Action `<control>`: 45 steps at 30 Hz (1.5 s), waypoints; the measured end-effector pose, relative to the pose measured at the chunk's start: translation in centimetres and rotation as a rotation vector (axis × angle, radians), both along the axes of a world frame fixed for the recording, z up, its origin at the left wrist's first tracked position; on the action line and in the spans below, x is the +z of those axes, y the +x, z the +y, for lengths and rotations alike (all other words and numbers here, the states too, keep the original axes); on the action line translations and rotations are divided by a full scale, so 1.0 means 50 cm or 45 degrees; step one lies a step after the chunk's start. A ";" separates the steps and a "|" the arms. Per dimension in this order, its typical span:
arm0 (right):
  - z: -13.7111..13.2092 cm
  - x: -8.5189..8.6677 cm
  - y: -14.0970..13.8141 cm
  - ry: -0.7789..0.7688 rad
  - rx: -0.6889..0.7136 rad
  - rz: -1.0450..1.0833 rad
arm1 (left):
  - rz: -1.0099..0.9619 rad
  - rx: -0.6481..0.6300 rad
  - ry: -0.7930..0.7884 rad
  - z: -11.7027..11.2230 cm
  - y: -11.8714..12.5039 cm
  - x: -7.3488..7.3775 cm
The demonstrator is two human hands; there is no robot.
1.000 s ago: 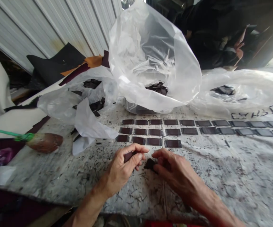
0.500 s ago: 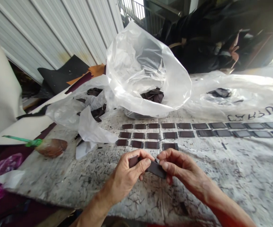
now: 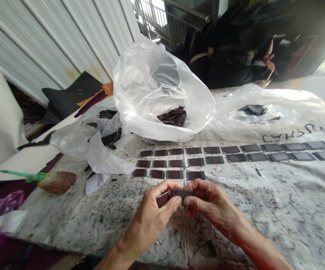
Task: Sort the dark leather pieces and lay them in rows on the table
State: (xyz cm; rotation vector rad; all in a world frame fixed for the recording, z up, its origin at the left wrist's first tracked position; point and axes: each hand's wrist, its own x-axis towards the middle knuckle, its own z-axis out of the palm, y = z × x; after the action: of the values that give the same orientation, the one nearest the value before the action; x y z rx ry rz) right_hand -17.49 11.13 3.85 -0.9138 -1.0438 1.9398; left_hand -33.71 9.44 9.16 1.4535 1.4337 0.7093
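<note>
My left hand (image 3: pixel 162 212) is closed around a small dark brown rectangular piece (image 3: pixel 162 199), tucked between its thumb and curled fingers. Its fingertips also meet a second flat, dark, leather-like piece (image 3: pixel 184 193). My right hand (image 3: pixel 207 202) pinches that same piece between thumb and fingers, so both hands hold it just above the table. Beyond my hands, similar rectangular pieces lie in three rows; the closest one (image 3: pixel 195 175) is just past my right fingertips. Fingers hide part of both held pieces.
An open clear plastic bag (image 3: pixel 198 112) of dark pieces stands behind the rows. Flatter bags lie left and right of it. A brown pot-like object (image 3: pixel 59 182) with a green-handled stick is at the left. Dark scraps litter the cloth-covered table (image 3: pixel 100 213).
The piece between my hands has turned from slanting downward to nearly level, and my right fingers have moved in closer to my left. The view has shifted slightly.
</note>
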 end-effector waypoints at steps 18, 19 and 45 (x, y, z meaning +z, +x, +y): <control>0.008 -0.014 0.015 -0.077 0.077 0.142 | -0.102 0.117 -0.072 -0.015 -0.006 -0.014; 0.009 -0.015 0.012 -0.091 0.072 0.138 | -0.110 0.112 -0.089 -0.015 -0.007 -0.016; 0.022 0.144 0.024 1.504 -0.319 -1.077 | -1.626 0.548 -0.864 0.005 0.011 -0.019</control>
State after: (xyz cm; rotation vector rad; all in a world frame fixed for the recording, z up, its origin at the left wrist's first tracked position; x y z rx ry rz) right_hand -16.31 12.25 11.07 -1.0208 -2.0542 0.4086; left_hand -33.14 9.69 8.20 0.0109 0.7671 0.9976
